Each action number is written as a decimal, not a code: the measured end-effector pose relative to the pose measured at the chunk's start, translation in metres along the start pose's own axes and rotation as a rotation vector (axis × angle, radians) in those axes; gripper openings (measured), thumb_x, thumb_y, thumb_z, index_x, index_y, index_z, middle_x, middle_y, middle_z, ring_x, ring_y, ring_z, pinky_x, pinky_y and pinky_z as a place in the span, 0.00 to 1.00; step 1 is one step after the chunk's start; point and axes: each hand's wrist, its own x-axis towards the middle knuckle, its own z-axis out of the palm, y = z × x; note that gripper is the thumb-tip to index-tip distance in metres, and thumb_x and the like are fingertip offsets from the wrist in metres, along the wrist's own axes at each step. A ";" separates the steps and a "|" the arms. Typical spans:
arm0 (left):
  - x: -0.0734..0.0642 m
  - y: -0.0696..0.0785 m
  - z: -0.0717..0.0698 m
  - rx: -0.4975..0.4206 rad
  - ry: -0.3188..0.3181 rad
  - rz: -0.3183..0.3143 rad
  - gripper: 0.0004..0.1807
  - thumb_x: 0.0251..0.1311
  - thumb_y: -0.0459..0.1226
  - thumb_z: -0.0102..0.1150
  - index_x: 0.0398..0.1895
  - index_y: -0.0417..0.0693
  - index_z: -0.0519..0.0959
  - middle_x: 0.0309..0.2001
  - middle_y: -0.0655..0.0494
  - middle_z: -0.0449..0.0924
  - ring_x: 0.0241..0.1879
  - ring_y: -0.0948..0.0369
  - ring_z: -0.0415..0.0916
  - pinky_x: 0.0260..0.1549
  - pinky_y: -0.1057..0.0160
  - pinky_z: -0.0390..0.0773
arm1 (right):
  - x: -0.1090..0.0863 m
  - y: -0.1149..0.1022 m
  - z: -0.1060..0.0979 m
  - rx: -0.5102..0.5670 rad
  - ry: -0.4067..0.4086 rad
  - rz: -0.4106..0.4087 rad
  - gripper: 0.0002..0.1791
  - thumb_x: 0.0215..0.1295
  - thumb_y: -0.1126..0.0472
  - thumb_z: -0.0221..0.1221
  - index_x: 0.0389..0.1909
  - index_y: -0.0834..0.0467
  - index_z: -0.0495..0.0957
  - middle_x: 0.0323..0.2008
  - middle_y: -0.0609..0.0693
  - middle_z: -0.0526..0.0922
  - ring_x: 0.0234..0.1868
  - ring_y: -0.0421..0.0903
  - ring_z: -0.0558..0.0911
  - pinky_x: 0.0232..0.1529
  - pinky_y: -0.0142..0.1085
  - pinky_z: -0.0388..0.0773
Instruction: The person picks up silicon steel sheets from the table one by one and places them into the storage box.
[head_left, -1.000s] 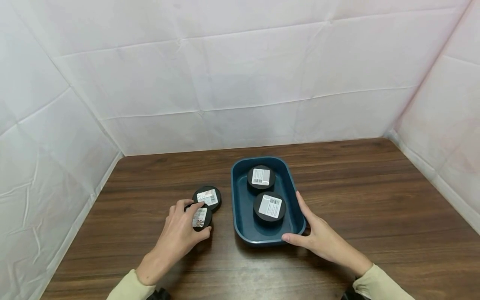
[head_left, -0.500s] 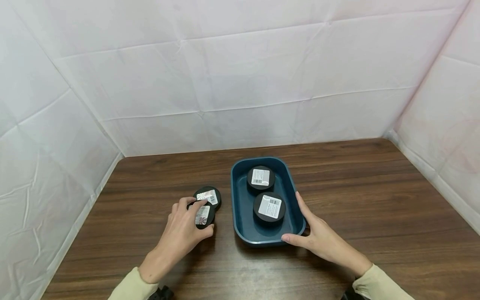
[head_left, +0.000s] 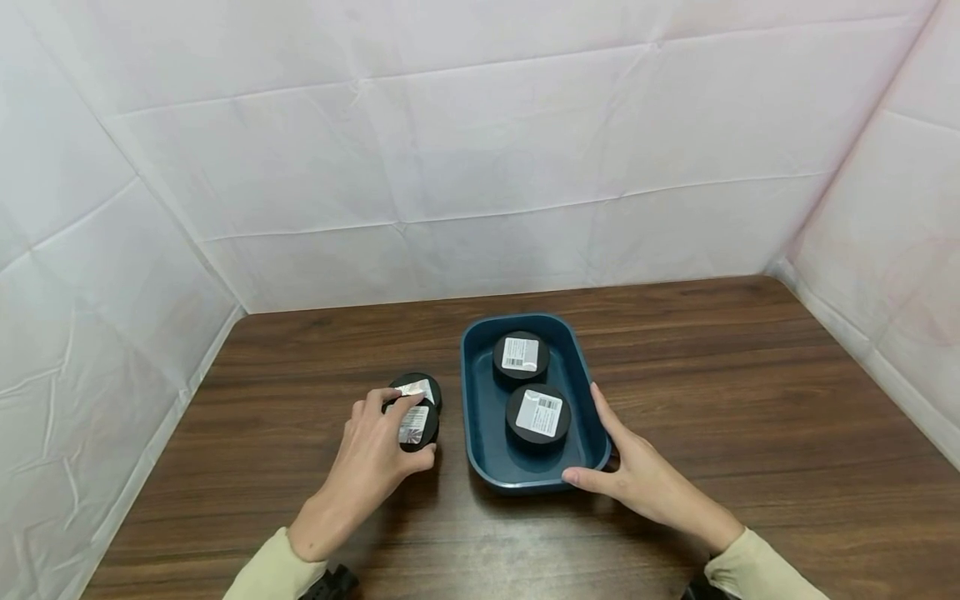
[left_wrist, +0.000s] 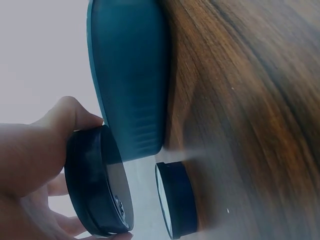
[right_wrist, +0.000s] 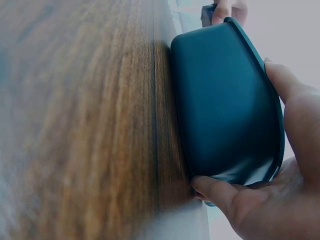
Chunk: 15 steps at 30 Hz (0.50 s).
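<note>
My left hand (head_left: 371, 454) grips a squat round black tub (head_left: 415, 427) with a white label on top, thumb on its near side and fingers over the far edge. In the left wrist view this held tub (left_wrist: 86, 180) is raised off the table and tilted. A second labelled black tub (head_left: 422, 386) sits just behind it, partly covered by the hand. To the right stands a dark blue tray (head_left: 483, 425). Two similar tubs lie inside, a back one (head_left: 521, 357) and a front one (head_left: 537, 417). My right hand (head_left: 641, 479) holds the tray's near right corner.
The brown wooden table (head_left: 720, 400) carries everything. White sheeting (head_left: 480, 167) rises behind the table and along both sides. A black strap (head_left: 330, 583) shows at my left wrist.
My left hand has moved a little right and away from me with the gripped tub, which now overlaps more of the tub behind. The right hand and tray have stayed put.
</note>
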 end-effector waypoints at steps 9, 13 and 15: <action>0.003 0.005 -0.002 -0.012 -0.001 0.007 0.32 0.46 0.39 0.74 0.59 0.46 0.81 0.57 0.38 0.75 0.48 0.44 0.71 0.42 0.47 0.74 | 0.000 -0.001 0.000 -0.002 0.000 -0.001 0.62 0.62 0.41 0.67 0.80 0.38 0.28 0.75 0.63 0.61 0.47 0.45 0.79 0.47 0.33 0.77; 0.004 0.006 -0.003 -0.014 -0.006 0.007 0.32 0.46 0.39 0.74 0.59 0.46 0.81 0.57 0.38 0.75 0.48 0.44 0.71 0.42 0.47 0.74 | 0.000 -0.001 0.000 -0.006 -0.002 0.001 0.62 0.62 0.41 0.67 0.80 0.38 0.28 0.76 0.63 0.60 0.48 0.45 0.79 0.48 0.34 0.78; 0.005 0.007 -0.004 -0.014 -0.001 0.010 0.32 0.46 0.39 0.74 0.59 0.46 0.81 0.57 0.39 0.75 0.48 0.44 0.71 0.42 0.47 0.74 | 0.000 -0.001 -0.001 -0.005 -0.002 0.002 0.62 0.62 0.41 0.67 0.80 0.38 0.28 0.75 0.63 0.62 0.47 0.44 0.80 0.48 0.34 0.78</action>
